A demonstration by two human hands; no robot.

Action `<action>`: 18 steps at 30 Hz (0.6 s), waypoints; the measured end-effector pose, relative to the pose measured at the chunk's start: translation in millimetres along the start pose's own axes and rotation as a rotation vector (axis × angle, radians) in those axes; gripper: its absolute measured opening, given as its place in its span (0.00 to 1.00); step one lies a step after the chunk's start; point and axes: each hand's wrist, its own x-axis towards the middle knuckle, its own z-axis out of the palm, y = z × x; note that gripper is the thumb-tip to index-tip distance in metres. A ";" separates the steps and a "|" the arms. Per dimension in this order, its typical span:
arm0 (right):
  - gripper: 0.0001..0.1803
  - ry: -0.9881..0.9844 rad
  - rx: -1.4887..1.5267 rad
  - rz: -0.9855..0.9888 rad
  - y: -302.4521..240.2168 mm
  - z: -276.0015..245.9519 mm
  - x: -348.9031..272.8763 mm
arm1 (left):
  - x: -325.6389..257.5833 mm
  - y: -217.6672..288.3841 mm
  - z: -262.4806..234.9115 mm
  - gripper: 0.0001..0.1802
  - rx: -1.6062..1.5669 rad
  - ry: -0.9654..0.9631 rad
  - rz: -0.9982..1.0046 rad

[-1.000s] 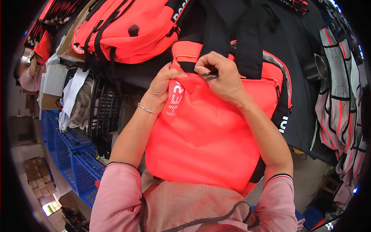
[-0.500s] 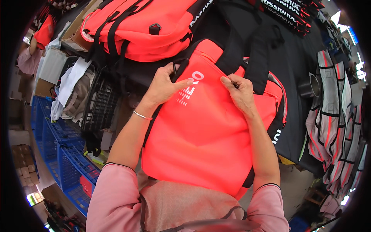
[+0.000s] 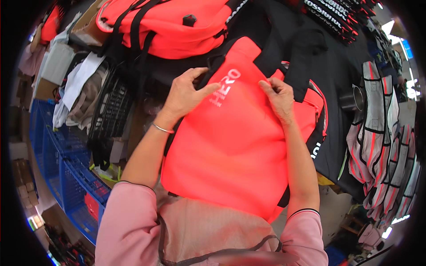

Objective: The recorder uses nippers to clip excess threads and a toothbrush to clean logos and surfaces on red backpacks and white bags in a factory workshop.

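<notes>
A bright coral-red backpack point(image 3: 222, 150) with black sides and white lettering lies across my lap and the black-covered table. My left hand point(image 3: 184, 93) grips its upper left edge, thumb laid on the red panel and fingers curled toward the black side. My right hand point(image 3: 279, 97) is closed in a pinch above the upper right of the panel. What its fingers hold is hidden. Black straps point(image 3: 295, 62) run from the bag's upper right, beside a red pocket point(image 3: 306, 111) with a zip.
Another coral-red backpack point(image 3: 173, 33) lies at the far left. A black basket point(image 3: 108, 106) of cloth stands at the left by blue plastic crates point(image 3: 77, 177). Grey straps with red stripes point(image 3: 377, 119) hang at the right, near a metal cup point(image 3: 352, 98). Black strips point(image 3: 330, 17) are stacked far right.
The small dark object that showed in my right fingers is no longer visible. The backpack's top has shifted slightly away, and more of its white lettering shows beside my left thumb.
</notes>
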 end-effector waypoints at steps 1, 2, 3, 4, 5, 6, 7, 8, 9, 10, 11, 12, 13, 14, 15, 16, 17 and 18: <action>0.07 0.026 0.020 0.011 -2.6 -1.7 -0.1 | -7.8 -9.7 -11.8 0.27 -0.062 -0.074 -0.062; 0.07 0.045 0.031 0.021 0.0 -5.0 1.3 | -15.0 -16.6 -24.2 0.28 -0.124 -0.151 -0.120; 0.09 0.132 -0.042 -0.068 0.0 -3.6 3.0 | -27.7 -26.1 -33.2 0.27 -0.133 -0.128 -0.063; 0.10 0.220 -0.115 -0.158 -0.8 -1.4 3.0 | -45.2 -35.1 -38.7 0.27 -0.133 -0.121 -0.073; 0.14 0.356 -0.340 -0.341 -5.4 2.2 4.1 | -65.9 -44.7 -43.0 0.28 -0.094 -0.068 -0.176; 0.14 0.340 -0.335 -0.346 -18.9 10.4 3.5 | -85.9 -54.9 -45.6 0.29 -0.056 -0.014 -0.280; 0.14 0.323 -0.314 -0.288 -34.7 20.6 1.4 | -102.6 -66.4 -46.5 0.30 -0.298 -0.085 -0.391; 0.15 0.312 -0.302 -0.231 -53.5 30.3 -2.5 | -118.0 -76.0 -45.3 0.32 -0.549 -0.161 -0.491; 0.15 0.260 -0.322 -0.196 -66.8 39.8 -3.6 | -126.4 -75.0 -43.0 0.36 -0.848 -0.320 -0.575; 0.16 0.243 -0.410 -0.270 -74.9 51.1 -3.2 | -139.5 -70.6 -45.8 0.36 -0.933 -0.411 -0.610; 0.21 0.168 -0.496 -0.199 -96.9 63.9 -2.2 | -143.3 -57.7 -48.8 0.36 -0.925 -0.420 -0.668; 0.27 0.099 -0.585 -0.123 -116.6 73.3 -2.1 | -143.4 -45.7 -47.8 0.35 -0.916 -0.438 -0.725; 0.27 0.099 -0.593 -0.127 -123.2 80.9 0.5 | -140.6 -38.8 -45.8 0.35 -0.924 -0.438 -0.720; 0.32 0.057 -0.720 -0.020 -130.0 87.1 5.0 | -135.7 -32.1 -43.6 0.34 -0.791 -0.516 -0.637; 0.37 0.022 -0.847 0.093 -133.8 88.3 9.1 | -129.8 -24.1 -39.6 0.33 -0.657 -0.596 -0.550; 0.37 0.032 -0.860 0.094 -130.9 86.3 11.8 | -130.8 -11.4 -35.7 0.33 -0.666 -0.604 -0.540; 0.37 0.061 -0.892 0.074 -121.8 79.4 14.0 | -136.5 3.9 -29.6 0.32 -0.378 -0.441 -0.404; 0.38 0.081 -0.920 0.046 -124.7 76.9 13.0 | -144.5 16.8 -25.1 0.31 -0.094 -0.261 -0.270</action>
